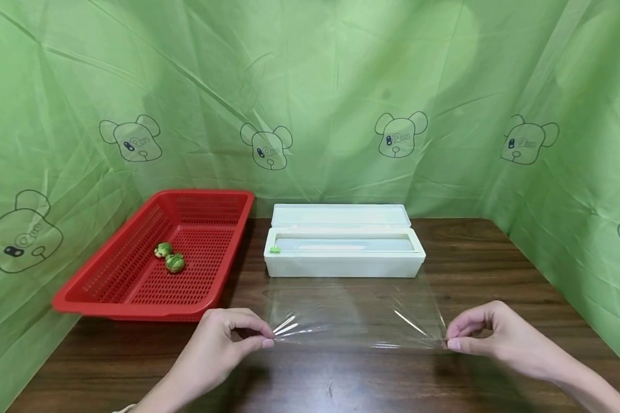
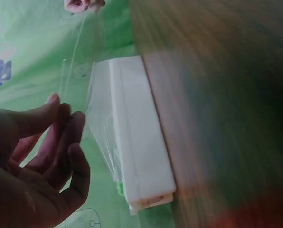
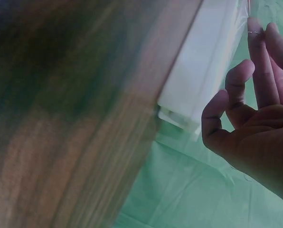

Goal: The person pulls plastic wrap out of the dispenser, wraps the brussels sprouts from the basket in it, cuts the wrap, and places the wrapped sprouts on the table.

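A clear sheet of plastic wrap [image 1: 351, 315] stretches from a white wrap dispenser box [image 1: 343, 265] toward the front. My left hand [image 1: 219, 338] pinches its near left corner between thumb and fingers, and my right hand [image 1: 496, 338] pinches the near right corner. Shiny creases fan out from both corners. The box's lid [image 1: 341, 216] stands raised at the back, and a small green slider [image 1: 275, 249] sits at the left end of its front edge. In the left wrist view the film runs from the box [image 2: 144, 133] up to the left fingertips [image 2: 52, 99].
On the left stands a red plastic basket [image 1: 222, 287] with slotted walls, holding two small green Brussels sprouts [image 1: 175, 263]. Everything rests on a dark wooden table [image 1: 496, 269]. Green fabric [image 1: 330, 86] printed with bear heads surrounds the back and sides.
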Tool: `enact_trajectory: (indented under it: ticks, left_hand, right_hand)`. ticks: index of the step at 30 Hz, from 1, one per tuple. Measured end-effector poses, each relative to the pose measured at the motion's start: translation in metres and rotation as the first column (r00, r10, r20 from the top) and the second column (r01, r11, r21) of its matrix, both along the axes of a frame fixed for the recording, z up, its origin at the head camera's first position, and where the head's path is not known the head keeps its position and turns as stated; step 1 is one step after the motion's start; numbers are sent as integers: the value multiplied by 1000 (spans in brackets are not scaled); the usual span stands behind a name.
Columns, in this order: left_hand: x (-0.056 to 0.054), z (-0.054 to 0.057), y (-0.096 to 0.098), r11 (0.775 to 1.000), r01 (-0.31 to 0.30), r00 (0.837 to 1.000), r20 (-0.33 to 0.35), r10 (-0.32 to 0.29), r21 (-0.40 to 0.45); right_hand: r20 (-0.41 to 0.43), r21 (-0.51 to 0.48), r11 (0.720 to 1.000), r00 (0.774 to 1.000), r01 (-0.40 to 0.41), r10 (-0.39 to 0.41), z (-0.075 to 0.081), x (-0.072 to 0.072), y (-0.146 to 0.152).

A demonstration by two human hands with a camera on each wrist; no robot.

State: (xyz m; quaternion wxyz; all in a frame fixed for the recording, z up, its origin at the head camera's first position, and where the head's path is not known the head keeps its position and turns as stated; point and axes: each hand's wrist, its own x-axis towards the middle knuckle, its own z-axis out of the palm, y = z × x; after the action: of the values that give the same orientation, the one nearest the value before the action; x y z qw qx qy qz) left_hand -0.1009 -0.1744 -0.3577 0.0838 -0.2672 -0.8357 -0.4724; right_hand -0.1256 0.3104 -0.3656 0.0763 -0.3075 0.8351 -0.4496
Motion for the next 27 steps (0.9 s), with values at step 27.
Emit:
enact_trajectory:
  ticks: [27]
  left_hand:
    - [-20,-39,3,947,127,991,76,-109,-296]
  right_hand:
    - [153,-9,998,986,-68,69,-36,-15,-13]
